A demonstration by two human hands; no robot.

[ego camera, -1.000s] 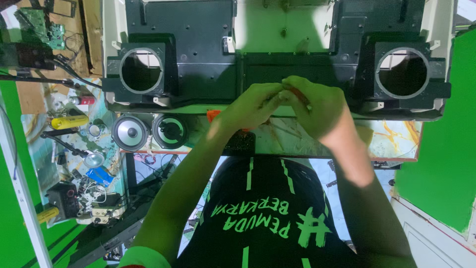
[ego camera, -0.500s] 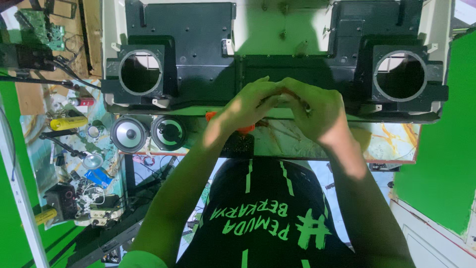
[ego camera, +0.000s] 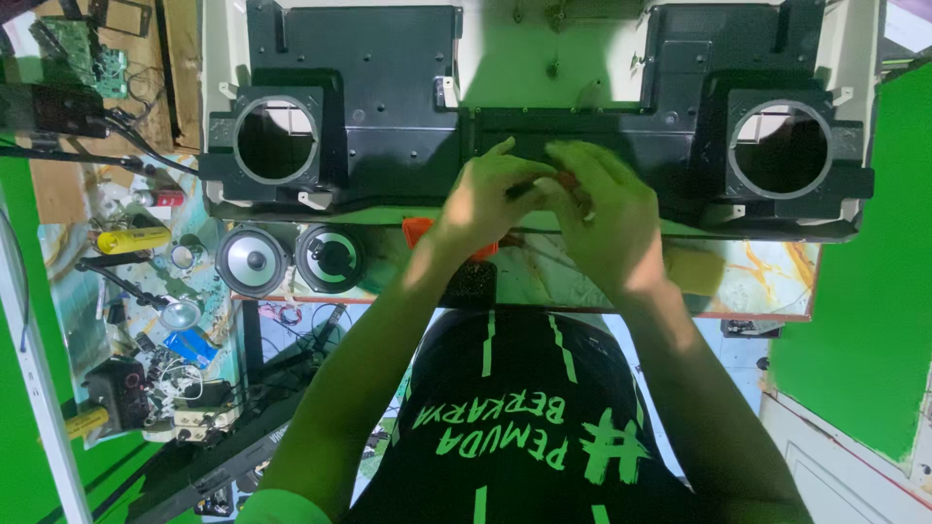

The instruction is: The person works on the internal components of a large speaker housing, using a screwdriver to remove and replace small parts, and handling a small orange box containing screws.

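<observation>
1. Both hands meet over the middle of the black housing (ego camera: 388,126). The left hand (ego camera: 485,199) has its grip closed on a thin dark tool (ego camera: 519,189), and the right hand (ego camera: 607,218) has its fingers pinched together at a small orange-red part (ego camera: 566,181). What exactly the right fingers press is too small to tell.
2. This black housing is the largest thing. It lies flat on the table (ego camera: 748,277), between the person and the far edge, so the middle strip is just under the hands.
3. It has two round openings, the left opening (ego camera: 277,139) and the right opening (ego camera: 780,148). Both are empty; only a pale surface shows through them.
4. Two loose round speakers, a grey speaker (ego camera: 252,260) and a green-ringed speaker (ego camera: 330,259), stand just beside each other on the table, near the left opening and apart from the hands. I judge they are kept there to be close to the openings.
5. An orange object (ego camera: 419,233) lies partly under the left wrist.
6. On the far left lie a yellow cylinder (ego camera: 133,240), a green circuit board (ego camera: 83,53) and small tools, well apart from the hands.
</observation>
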